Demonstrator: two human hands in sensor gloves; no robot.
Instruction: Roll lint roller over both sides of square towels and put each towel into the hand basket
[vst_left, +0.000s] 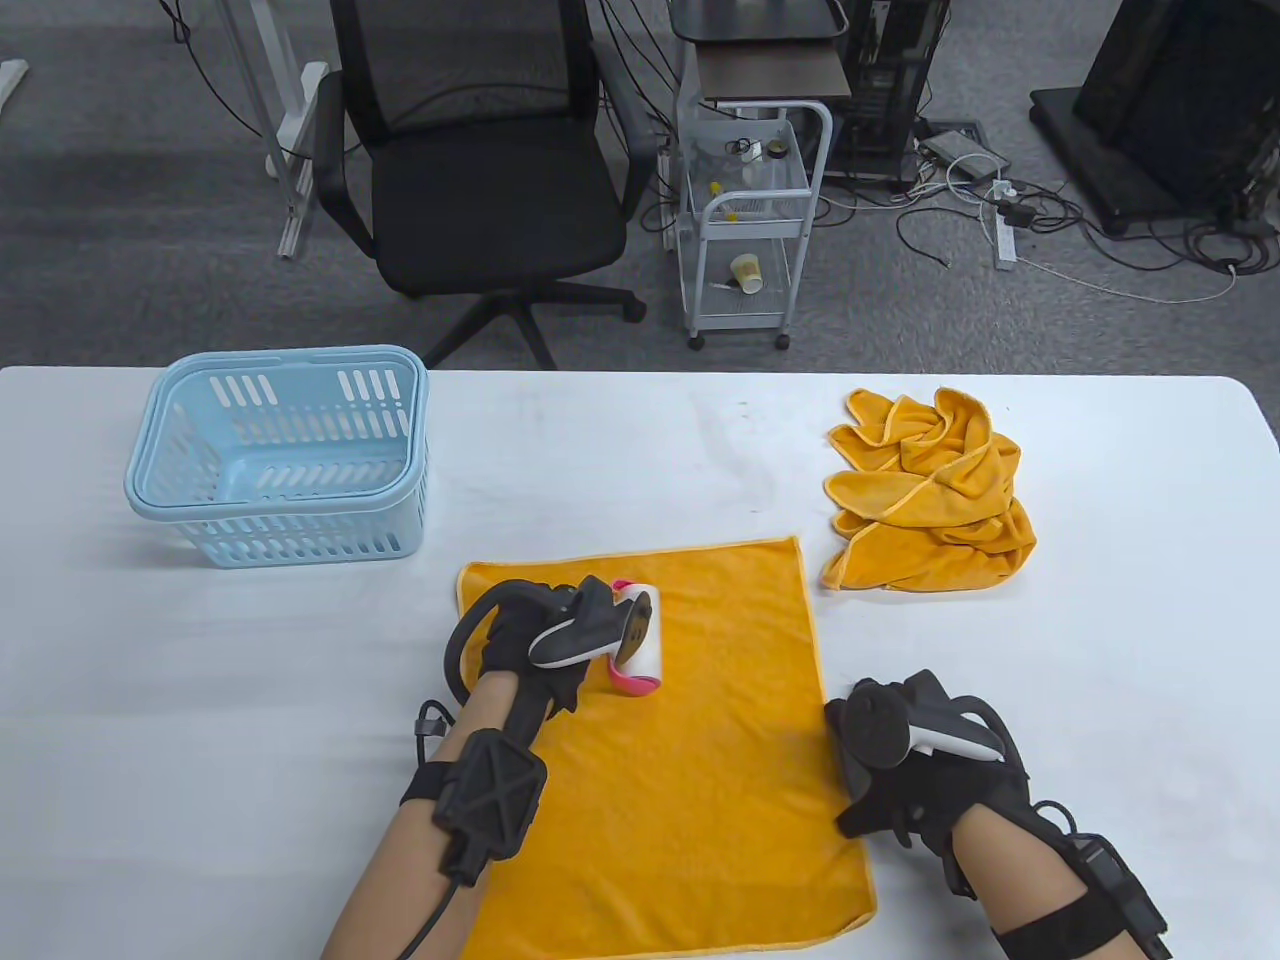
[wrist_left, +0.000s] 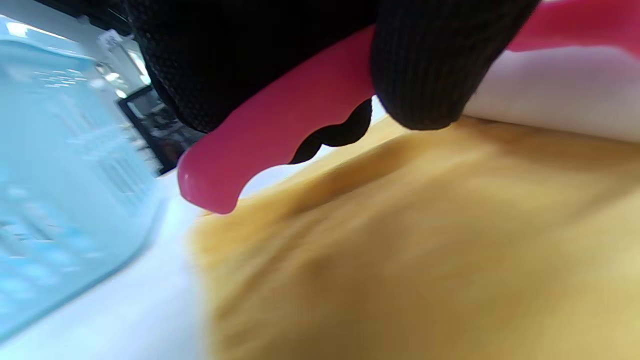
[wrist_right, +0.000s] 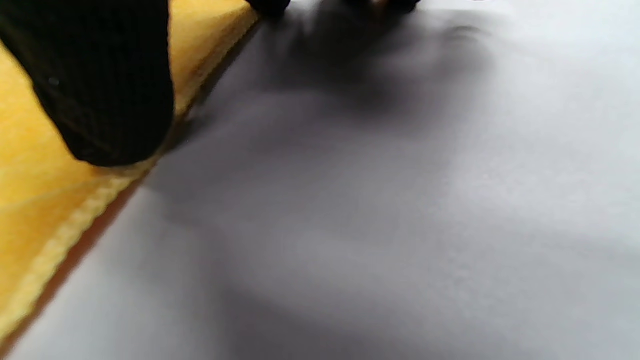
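Got my left hand (vst_left: 530, 635) wrapped round the lint roller (vst_left: 635, 638) while my flat right hand (vst_left: 900, 770) pins the towel (vst_left: 720, 720) edge so nothing slides.

left hand (vst_left: 535, 640) curled in a grip; right hand (vst_left: 915, 775) pressed down flat, fingers straight.

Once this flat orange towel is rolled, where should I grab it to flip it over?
Probably pinch the flat orange towel at its far right corner, coming from the right. That hemmed edge lies bare on the white table, while the left hand and lint roller occupy the far left part. The right hand already rests at the right edge.
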